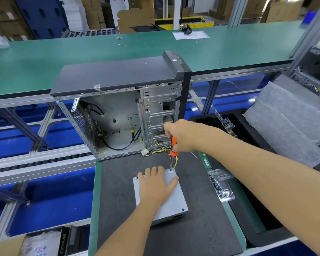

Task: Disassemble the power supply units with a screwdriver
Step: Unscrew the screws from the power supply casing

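Head view, looking down at a dark, matte, faintly grainy work mat [201, 209] bordered by smooth green bench surface. On the mat lies the power supply unit [166, 206] — a flat rectangular box of pale grey sheet metal, small dark screw heads at its corners. The left hand [155, 185] lies flat on its lid, fingers straight and spread, thumb along the right edge, pressing rather than gripping. The right hand [179, 136] is clenched round the orange handle of a screwdriver [172, 154], held upright; its thin metal shaft runs down to the far right corner of the unit, tip at a screw hole there. A bundle of yellow, black and coloured wires [159, 150] trails from that corner toward an open computer case [126, 111] standing at the mat's far edge — bare silvery stamped steel inside, perforated rear panel on the left, dark grey smooth top. Just right of the mat lies a crinkled clear plastic bag [221, 185] of small dark screws, and a green circuit strip [205, 160] beyond it. Farther right, a slab of whitish bubble wrap [288, 122].
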The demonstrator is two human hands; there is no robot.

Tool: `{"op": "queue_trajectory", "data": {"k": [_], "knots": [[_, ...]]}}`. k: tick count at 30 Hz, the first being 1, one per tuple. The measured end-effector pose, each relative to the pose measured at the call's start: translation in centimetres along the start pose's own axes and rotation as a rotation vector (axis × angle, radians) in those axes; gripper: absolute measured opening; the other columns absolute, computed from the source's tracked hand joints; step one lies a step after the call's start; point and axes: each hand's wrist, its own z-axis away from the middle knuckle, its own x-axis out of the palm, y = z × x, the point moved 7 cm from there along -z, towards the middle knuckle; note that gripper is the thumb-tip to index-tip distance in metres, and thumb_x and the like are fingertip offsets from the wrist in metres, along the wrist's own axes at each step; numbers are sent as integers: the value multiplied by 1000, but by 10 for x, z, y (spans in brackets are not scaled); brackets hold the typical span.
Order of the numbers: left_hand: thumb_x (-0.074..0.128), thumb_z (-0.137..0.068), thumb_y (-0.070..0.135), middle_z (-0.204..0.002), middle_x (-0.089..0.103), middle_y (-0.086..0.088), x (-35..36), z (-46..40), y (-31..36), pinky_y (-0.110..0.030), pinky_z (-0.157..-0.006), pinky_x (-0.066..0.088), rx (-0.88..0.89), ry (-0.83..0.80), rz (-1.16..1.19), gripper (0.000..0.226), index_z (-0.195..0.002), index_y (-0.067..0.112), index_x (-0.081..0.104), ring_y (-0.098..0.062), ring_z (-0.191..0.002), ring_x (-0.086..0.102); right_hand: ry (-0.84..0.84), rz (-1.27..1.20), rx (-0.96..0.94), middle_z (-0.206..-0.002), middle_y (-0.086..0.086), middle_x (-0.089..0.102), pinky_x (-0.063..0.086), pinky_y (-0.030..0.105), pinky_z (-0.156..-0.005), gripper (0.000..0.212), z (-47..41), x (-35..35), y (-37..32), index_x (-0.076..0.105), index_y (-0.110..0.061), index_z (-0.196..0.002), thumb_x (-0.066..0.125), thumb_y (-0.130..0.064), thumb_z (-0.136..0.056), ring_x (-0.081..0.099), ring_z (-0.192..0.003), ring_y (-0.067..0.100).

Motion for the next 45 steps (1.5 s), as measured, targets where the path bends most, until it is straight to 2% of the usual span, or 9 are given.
{"op": "queue_trajectory", "data": {"k": [5, 12, 17, 21, 27, 31, 39, 42, 45], "knots": [[7, -79, 81, -112, 61, 8, 0, 0, 1, -45, -91, 31, 3, -5, -1, 86, -123, 26, 57, -22, -106, 51, 121, 263, 86, -72, 0, 31, 28, 31, -51, 67, 1, -6, 10, 37, -14, -98, 41, -79, -84, 44, -75, 26], [6, -79, 81, -113, 60, 8, 0, 0, 0, -45, -90, 30, 5, -4, -6, 87, -124, 26, 56, -23, -106, 50, 92, -26, -158, -102, 1, 49, 46, 35, -74, 31, -4, 3, 0, 45, -23, -101, 71, -32, -86, 53, -93, 24], [5, -79, 81, -114, 59, 8, 0, 1, 0, -44, -91, 29, 3, -11, -8, 87, -124, 26, 56, -22, -107, 50, 62, -172, -107, -101, -2, 48, 44, 35, -70, 43, -5, 2, -2, 47, -29, -100, 79, -47, -77, 51, -95, 23], [6, -79, 81, -115, 59, 8, 0, 0, 1, -44, -92, 28, 4, -20, 1, 86, -125, 27, 55, -22, -108, 48, 173, 189, 15, -72, 0, 35, 37, 34, -60, 66, 0, -5, -6, 43, -18, -91, 35, -82, -83, 44, -73, 25], [4, -78, 81, -116, 58, 8, 0, 0, 1, -44, -92, 29, 11, -28, -14, 87, -126, 27, 53, -22, -108, 48, 33, -110, -83, -101, 6, 55, 49, 39, -65, 25, 0, 1, -5, 43, -19, -106, 60, -28, -90, 55, -83, 26], [7, -79, 81, -112, 59, 8, -1, 0, 0, -43, -91, 30, 8, -18, -6, 85, -123, 26, 55, -22, -105, 49, 156, 184, 48, -74, 1, 33, 38, 36, -61, 55, -2, -6, 3, 36, -16, -97, 48, -69, -89, 43, -76, 28], [9, -80, 81, -109, 60, 8, 0, 0, 0, -44, -87, 30, 8, -6, -7, 84, -120, 25, 57, -23, -103, 50, 32, -161, -88, -87, -2, 49, 42, 33, -62, 28, -1, 0, 5, 47, -23, -102, 67, -34, -87, 53, -80, 23], [9, -80, 81, -110, 60, 8, 0, 0, 0, -44, -88, 29, 8, -9, -7, 83, -120, 26, 56, -22, -104, 50, 88, 212, 24, -74, 1, 34, 40, 35, -59, 46, 1, -3, 8, 48, -24, -108, 45, -67, -92, 48, -74, 26], [9, -80, 81, -111, 60, 8, 0, -1, 1, -44, -89, 29, 8, -7, -4, 83, -120, 26, 57, -23, -105, 50, 130, 455, -42, -75, 4, 34, 37, 32, -53, 30, 1, -6, -2, 48, -27, -120, 42, -51, -102, 46, -67, 24]]}}
